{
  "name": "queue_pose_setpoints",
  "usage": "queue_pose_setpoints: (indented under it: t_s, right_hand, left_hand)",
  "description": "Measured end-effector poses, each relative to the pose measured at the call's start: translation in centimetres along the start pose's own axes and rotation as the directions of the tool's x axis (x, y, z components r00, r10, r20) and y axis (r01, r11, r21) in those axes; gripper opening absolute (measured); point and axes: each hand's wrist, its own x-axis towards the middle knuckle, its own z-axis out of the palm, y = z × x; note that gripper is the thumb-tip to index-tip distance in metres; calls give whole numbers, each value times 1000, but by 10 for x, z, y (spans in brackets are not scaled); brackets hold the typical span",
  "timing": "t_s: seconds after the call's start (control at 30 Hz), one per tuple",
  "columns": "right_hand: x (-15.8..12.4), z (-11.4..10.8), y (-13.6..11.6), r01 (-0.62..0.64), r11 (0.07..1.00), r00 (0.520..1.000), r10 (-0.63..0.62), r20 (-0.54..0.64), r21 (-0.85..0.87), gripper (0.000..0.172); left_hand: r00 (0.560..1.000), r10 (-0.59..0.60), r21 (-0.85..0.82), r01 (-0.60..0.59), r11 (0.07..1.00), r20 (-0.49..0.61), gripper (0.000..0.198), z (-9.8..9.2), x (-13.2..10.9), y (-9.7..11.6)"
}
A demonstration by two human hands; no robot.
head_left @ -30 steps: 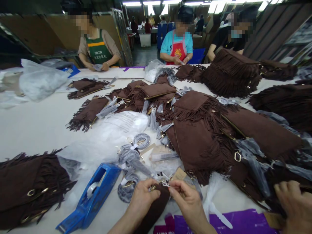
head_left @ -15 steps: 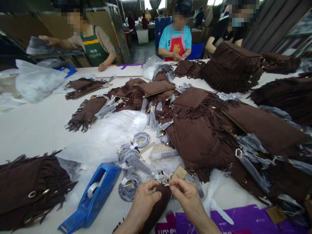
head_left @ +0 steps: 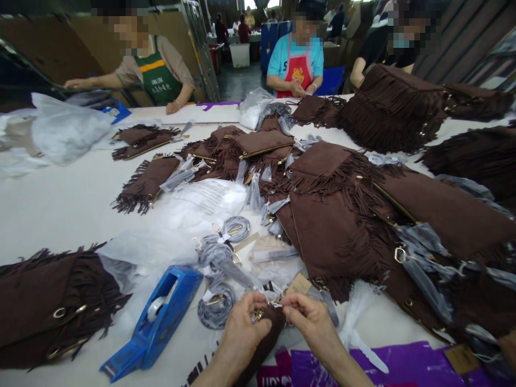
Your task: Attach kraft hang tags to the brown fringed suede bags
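My left hand (head_left: pixel 242 332) is closed around the top of a small brown suede piece (head_left: pixel 264 344) at the table's near edge, thumb pressed by a gold metal clasp (head_left: pixel 258 313). My right hand (head_left: pixel 312 322) pinches the same spot from the right, fingertips together on a small fitting I cannot make out. A kraft hang tag (head_left: pixel 297 284) lies just beyond my fingers. Coiled grey wrapped straps (head_left: pixel 213 306) with gold hooks lie to the left of my hands.
A blue tape dispenser (head_left: pixel 155 322) sits at the near left. Brown fringed suede bags (head_left: pixel 342 215) are piled across the middle and right; another (head_left: pixel 44 301) lies at the left. Clear plastic bags (head_left: pixel 177 226) and purple plastic (head_left: pixel 387 365) lie around. Three people work at the far side.
My hands have stayed together on the brown piece, with small finger shifts. The person in the green apron has lowered the outstretched arm. The view has tipped slightly.
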Motion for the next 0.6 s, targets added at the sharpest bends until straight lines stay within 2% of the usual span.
queue_pose_setpoints:
  t_s: [0.23, 0.4, 0.6]
  right_hand:
    - [3, 2, 3, -16, 1000, 1000, 16, -12, 10, 14]
    - [4, 6, -8, 6, 996, 1000, -8, -25, -93, 16]
    - [1, 7, -17, 61, 981, 997, -67, -30, -184, 14]
  left_hand:
    - [999, 33, 14, -33, 999, 8, 33, 1, -1, -2]
    - [998, 52, 136, -55, 989, 27, 33, 1, -1, -10]
    - [996, 58, 132, -66, 989, 68, 33, 4, -3, -7]
